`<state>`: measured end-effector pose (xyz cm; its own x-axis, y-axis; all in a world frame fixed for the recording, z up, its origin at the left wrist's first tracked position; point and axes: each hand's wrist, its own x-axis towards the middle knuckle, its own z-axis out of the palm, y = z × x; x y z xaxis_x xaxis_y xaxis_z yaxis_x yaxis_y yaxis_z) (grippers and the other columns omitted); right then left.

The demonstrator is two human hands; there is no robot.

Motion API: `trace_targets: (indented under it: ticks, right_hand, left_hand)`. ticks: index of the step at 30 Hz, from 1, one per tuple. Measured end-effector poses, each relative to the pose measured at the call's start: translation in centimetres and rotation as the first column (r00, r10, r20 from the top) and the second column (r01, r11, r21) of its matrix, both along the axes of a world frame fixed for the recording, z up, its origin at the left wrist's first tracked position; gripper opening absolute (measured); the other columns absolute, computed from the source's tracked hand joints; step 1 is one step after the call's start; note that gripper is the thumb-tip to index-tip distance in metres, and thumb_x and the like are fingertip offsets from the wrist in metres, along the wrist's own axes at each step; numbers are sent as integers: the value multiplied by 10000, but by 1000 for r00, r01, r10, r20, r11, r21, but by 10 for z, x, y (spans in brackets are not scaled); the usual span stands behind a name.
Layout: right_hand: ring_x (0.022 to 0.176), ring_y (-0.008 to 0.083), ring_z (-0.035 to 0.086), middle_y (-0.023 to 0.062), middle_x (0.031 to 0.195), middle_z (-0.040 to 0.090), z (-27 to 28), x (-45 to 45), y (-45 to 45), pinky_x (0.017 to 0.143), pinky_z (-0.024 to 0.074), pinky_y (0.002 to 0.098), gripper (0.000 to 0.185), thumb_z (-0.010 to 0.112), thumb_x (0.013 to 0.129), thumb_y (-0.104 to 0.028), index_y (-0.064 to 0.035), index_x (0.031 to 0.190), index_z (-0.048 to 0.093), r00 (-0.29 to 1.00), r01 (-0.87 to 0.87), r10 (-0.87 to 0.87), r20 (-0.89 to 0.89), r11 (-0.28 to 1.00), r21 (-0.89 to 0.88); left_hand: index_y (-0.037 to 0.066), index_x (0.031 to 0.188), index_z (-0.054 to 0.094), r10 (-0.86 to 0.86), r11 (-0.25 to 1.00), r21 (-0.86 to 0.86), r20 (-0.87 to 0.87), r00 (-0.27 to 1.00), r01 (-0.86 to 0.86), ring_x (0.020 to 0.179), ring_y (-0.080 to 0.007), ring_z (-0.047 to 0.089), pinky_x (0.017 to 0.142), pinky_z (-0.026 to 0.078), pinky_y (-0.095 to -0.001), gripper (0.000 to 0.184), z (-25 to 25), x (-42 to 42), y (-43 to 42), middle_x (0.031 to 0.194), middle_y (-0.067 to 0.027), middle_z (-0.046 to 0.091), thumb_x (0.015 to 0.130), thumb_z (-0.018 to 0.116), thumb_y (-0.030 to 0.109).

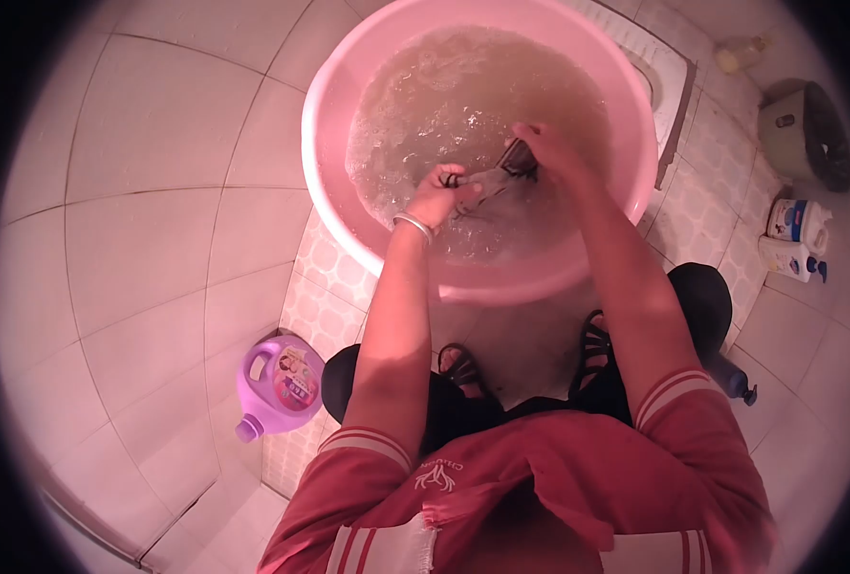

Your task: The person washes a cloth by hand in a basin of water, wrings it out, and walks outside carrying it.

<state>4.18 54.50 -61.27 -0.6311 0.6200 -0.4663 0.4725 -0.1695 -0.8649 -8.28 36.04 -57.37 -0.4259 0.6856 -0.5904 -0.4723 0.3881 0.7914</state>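
Note:
A large pink basin (325, 153) holds cloudy, foamy water (425, 96). Over the water, a wet piece of cloth (489, 182) with pale fabric and dark bands is stretched between my two hands. My left hand (433, 199), below a bracelet (413, 224), pinches its dark edge at the left. At the other end my right hand (544, 151) grips a bunched dark, striped part. The cloth's lower part hangs at the water, and its exact kind cannot be made out.
A purple detergent jug (282, 386) stands on the floor by the left wall. At the right are white bottles (794, 237), a grey-green bin (803, 134) and a dark pump bottle (731, 376). A white squat toilet (659, 72) lies behind the basin; my sandalled feet are below.

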Motion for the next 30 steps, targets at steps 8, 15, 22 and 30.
trace_targets:
  ticks: [8,15,22,30]
  right_hand:
    - [681,122,576,31,816,656,35,-23,-34,651,485,292,276,577,900,-304,-38,968,603,922,112,-91,-377,993,35]
    - [670,280,639,125,683,641,89,-46,-138,637,500,414,344,565,873,-384,-55,794,626,864,-176,465,-194,639,749]
    - [721,376,617,185,724,620,44,-63,-93,650,477,471,344,423,924,-277,-44,729,585,978,-192,191,77,707,681]
    - [850,341,634,217,910,647,54,-50,-67,758,470,458,395,465,928,-349,11,892,623,991,-131,110,72,850,510]
  left_hand:
    - [33,933,581,427,776,179,555,713,-604,858,-237,617,809,510,-373,132,-12,-10,0,903,-103,635,910,551,159]
    - [78,907,582,142,690,418,722,677,-591,782,-222,553,708,466,-343,280,-47,6,-17,854,-64,602,922,524,352]
    - [87,881,597,533,742,92,520,668,-664,826,-232,572,722,466,-406,357,-31,21,24,862,-78,615,920,495,427]
    - [118,666,615,292,797,424,353,889,-430,604,-214,583,623,489,-293,274,-49,-5,10,579,-4,511,890,554,265]
